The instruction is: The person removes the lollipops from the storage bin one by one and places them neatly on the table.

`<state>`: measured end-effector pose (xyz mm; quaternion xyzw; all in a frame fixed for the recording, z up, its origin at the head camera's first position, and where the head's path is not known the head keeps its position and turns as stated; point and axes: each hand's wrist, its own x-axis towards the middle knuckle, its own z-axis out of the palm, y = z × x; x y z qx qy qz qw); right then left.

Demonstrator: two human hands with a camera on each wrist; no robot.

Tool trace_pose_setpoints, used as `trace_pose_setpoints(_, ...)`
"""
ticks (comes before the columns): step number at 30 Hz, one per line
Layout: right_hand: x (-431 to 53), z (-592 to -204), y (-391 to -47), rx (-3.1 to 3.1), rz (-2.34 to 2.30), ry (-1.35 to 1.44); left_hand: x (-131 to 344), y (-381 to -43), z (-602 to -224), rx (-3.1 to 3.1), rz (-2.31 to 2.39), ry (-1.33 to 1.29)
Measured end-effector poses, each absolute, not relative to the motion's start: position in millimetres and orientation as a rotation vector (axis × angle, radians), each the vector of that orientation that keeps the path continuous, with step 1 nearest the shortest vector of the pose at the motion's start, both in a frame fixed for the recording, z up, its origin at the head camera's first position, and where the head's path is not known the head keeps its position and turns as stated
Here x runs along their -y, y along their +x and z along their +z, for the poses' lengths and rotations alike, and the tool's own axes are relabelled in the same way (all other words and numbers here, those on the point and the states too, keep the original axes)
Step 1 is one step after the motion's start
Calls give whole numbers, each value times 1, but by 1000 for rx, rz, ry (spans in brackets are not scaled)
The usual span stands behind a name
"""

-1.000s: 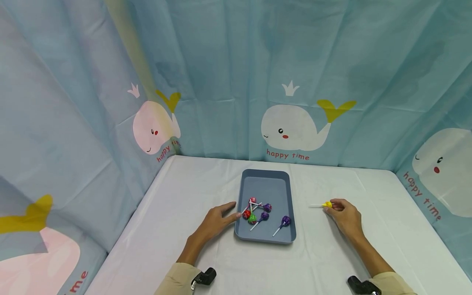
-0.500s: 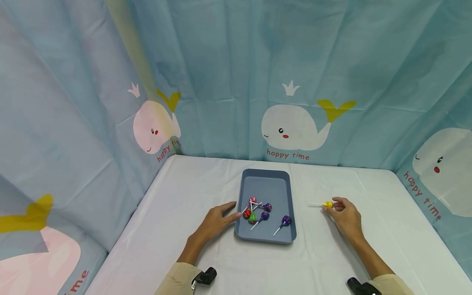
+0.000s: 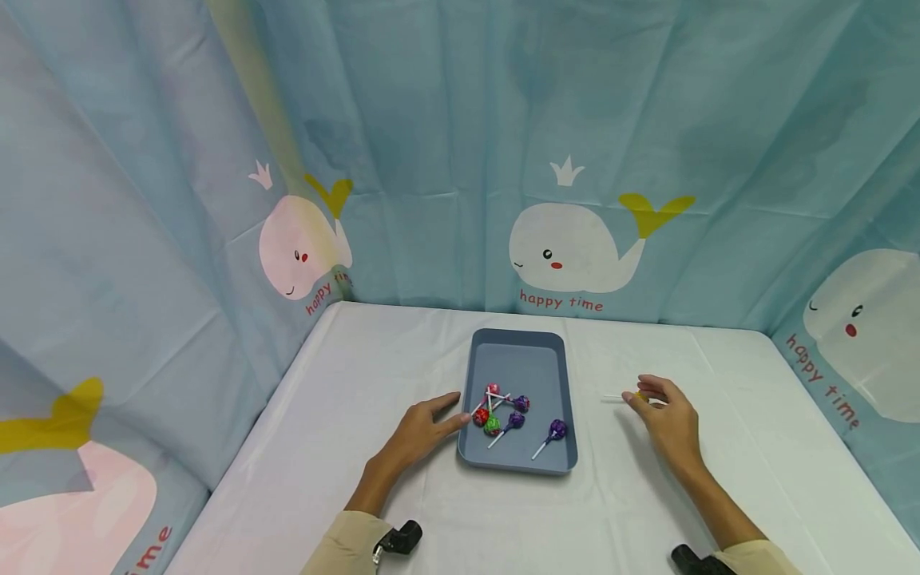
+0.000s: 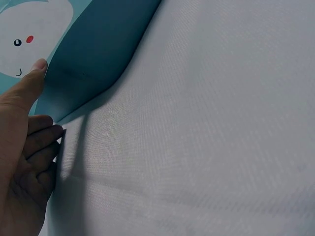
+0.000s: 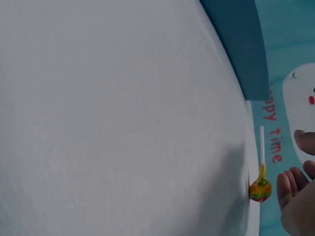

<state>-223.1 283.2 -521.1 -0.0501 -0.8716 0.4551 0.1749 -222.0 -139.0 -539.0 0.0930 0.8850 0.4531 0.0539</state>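
Note:
My left hand [image 3: 424, 431] is at the left side of a grey-blue tray [image 3: 519, 339]. In the left wrist view, the thumb [image 4: 37, 73] reaches the tray's rim while the other fingers [image 4: 42, 140] lie loosely beside its wall. A yellow lollipop [image 5: 261, 189] lies on the white cloth right of the tray, its white stick pointing towards the tray. My right hand [image 3: 668, 419] hovers just over its candy end, which is partly hidden in the head view. The right wrist view shows thumb and fingers spread and apart from the lollipop.
Inside the tray lie several lollipops, among them a red one [image 3: 481, 417], a green one [image 3: 492, 426] and a purple one [image 3: 557, 430] set apart near the right wall. A blue whale-print curtain [image 3: 431, 160] stands around the white-covered table [image 3: 388, 343].
My right hand has risen off the yellow lollipop and shifted slightly left over it. The lollipop stays nearly in place on the cloth. My left hand and the tray look unmoved.

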Motion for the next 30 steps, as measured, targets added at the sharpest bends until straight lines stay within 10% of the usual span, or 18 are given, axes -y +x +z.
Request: trace_pose_setpoints(30,-233,-507,-218,2335,1600,95,139,-222,-537,-2684,1390,267)
